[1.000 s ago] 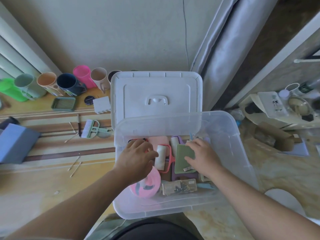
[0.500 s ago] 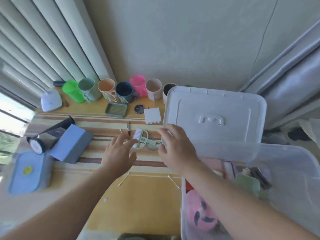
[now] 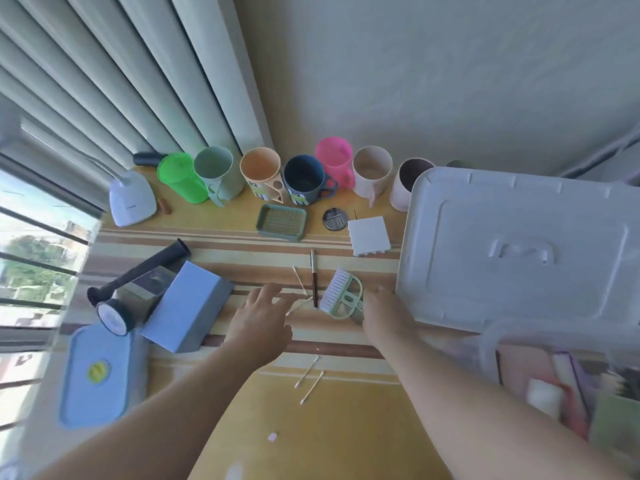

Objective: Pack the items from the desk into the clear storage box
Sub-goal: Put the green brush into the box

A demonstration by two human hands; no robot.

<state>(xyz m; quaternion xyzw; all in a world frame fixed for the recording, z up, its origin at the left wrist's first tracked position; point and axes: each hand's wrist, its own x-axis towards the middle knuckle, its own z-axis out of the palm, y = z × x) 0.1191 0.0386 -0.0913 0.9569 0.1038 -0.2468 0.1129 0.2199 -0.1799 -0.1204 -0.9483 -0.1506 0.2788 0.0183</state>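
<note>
The clear storage box (image 3: 491, 337) stands at the lower right with several blurred items inside, and its white lid (image 3: 519, 251) leans up behind it. On the striped desk, just left of the lid, lies a green brush with white bristles (image 3: 341, 294). My right hand (image 3: 384, 313) covers the brush's handle end and grips it. My left hand (image 3: 263, 317) hovers with straight fingers over a cotton swab (image 3: 298, 305), its fingertips touching or nearly touching the swab. A thin brown pen (image 3: 314, 278) lies between the swab and the brush.
Several cups (image 3: 304, 178) line the back wall. In front of them sit a green soap dish (image 3: 281, 221), a black disc (image 3: 335, 218) and a white block (image 3: 369, 235). A blue box (image 3: 188, 306), a torch (image 3: 114, 315), a blue lidded case (image 3: 95, 372) and a white lamp base (image 3: 131, 199) stand at the left. More swabs (image 3: 310, 379) lie near the front.
Both hands left the box and moved left over the desk. The right hand has come onto the green brush, which has turned; the left hand has reached the swab.
</note>
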